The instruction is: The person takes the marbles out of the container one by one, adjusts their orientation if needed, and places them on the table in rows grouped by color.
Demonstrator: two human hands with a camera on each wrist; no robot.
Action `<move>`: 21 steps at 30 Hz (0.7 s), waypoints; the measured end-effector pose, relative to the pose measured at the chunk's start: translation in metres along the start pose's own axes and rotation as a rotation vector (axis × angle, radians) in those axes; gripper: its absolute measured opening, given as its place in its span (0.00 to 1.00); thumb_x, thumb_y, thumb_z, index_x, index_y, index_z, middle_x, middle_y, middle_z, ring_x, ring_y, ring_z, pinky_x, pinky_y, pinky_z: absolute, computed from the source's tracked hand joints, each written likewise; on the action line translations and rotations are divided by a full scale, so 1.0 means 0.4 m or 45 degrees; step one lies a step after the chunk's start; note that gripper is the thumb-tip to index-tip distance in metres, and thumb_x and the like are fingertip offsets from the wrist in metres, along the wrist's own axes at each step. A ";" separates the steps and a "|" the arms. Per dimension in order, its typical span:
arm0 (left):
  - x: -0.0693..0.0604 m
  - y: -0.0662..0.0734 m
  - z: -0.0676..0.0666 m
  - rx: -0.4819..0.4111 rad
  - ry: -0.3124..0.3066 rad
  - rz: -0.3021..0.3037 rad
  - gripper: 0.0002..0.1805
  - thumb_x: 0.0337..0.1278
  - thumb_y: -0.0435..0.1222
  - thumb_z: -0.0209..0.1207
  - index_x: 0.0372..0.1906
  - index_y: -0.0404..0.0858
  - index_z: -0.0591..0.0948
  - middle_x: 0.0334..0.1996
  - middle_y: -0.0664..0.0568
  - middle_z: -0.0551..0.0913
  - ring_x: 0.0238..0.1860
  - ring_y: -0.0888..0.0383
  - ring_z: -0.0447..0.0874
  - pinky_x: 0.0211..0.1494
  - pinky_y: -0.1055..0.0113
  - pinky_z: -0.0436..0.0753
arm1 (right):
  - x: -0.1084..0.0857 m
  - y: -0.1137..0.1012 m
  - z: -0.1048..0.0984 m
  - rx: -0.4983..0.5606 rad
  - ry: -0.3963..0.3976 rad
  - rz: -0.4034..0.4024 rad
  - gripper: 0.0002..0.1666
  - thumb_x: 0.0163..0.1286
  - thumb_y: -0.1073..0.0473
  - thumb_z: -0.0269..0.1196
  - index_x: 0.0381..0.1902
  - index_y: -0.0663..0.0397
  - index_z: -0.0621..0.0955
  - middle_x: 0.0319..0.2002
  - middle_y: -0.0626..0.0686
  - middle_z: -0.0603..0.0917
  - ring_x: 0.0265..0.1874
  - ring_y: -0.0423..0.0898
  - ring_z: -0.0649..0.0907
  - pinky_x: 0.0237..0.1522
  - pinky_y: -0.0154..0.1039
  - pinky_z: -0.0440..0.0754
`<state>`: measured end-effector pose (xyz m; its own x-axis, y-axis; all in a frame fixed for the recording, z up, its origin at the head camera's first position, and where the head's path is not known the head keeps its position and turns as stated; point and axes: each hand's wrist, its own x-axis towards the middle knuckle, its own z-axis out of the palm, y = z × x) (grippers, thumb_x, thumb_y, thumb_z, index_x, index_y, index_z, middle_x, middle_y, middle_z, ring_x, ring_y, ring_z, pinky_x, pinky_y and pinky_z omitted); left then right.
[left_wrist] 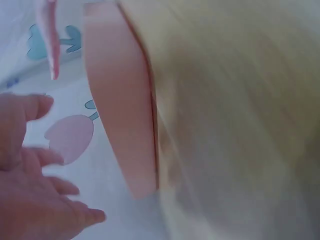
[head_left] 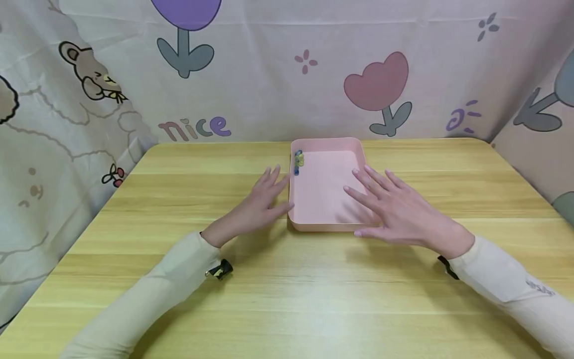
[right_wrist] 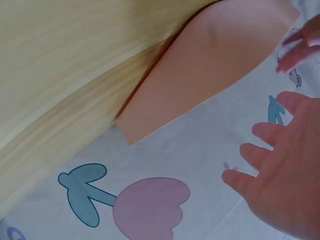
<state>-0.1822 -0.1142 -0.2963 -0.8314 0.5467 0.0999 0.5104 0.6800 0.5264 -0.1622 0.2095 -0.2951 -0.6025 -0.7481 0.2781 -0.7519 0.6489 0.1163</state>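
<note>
L hand point(head_left: 262, 202) by pink tray point(head_left: 320, 194), R hand point(head_left: 403, 212) over its R edge; fingers spread wide on both. Tray's on desk point(head_left: 278, 309) w/ blue & yellow pcs point(head_left: 300, 160) inside.

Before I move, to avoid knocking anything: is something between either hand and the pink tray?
Nothing visible is. The left hand is by the left edge of the pink tray, the right hand by its right edge; small blue and yellow pieces lie inside it.

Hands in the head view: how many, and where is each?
2: the left hand at the left side of the pink tray, the right hand at its right side.
</note>
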 end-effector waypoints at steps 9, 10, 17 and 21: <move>0.035 0.003 0.013 -0.817 0.090 -0.537 0.39 0.68 0.39 0.55 0.75 0.33 0.50 0.72 0.39 0.56 0.68 0.42 0.60 0.66 0.51 0.69 | 0.025 0.013 -0.028 0.335 0.038 0.129 0.44 0.61 0.48 0.69 0.70 0.57 0.66 0.70 0.67 0.61 0.66 0.65 0.63 0.59 0.62 0.68; 0.039 0.005 0.020 -0.903 0.108 -0.568 0.37 0.68 0.36 0.55 0.74 0.31 0.52 0.70 0.38 0.58 0.66 0.43 0.63 0.63 0.53 0.72 | 0.030 0.015 -0.031 0.371 0.045 0.158 0.42 0.61 0.50 0.69 0.69 0.58 0.67 0.68 0.67 0.63 0.65 0.65 0.65 0.59 0.62 0.69; 0.058 0.020 0.076 -1.196 0.223 -0.702 0.30 0.64 0.29 0.55 0.68 0.29 0.60 0.57 0.38 0.68 0.43 0.51 0.74 0.42 0.66 0.81 | 0.071 0.042 -0.057 0.661 -0.005 0.377 0.32 0.66 0.57 0.64 0.64 0.64 0.71 0.58 0.64 0.76 0.58 0.60 0.75 0.60 0.56 0.70; 0.058 0.017 0.089 -1.199 0.279 -0.691 0.27 0.63 0.28 0.55 0.65 0.29 0.64 0.49 0.42 0.70 0.39 0.55 0.73 0.37 0.69 0.78 | 0.094 0.063 -0.068 0.845 -0.037 0.459 0.27 0.67 0.60 0.64 0.61 0.66 0.74 0.48 0.60 0.81 0.48 0.54 0.80 0.56 0.49 0.77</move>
<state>-0.1902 -0.0795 -0.3208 -0.9623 0.1272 -0.2405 -0.2275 0.1087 0.9677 -0.1967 0.2014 -0.2559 -0.8415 -0.5146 0.1643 -0.5049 0.6410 -0.5781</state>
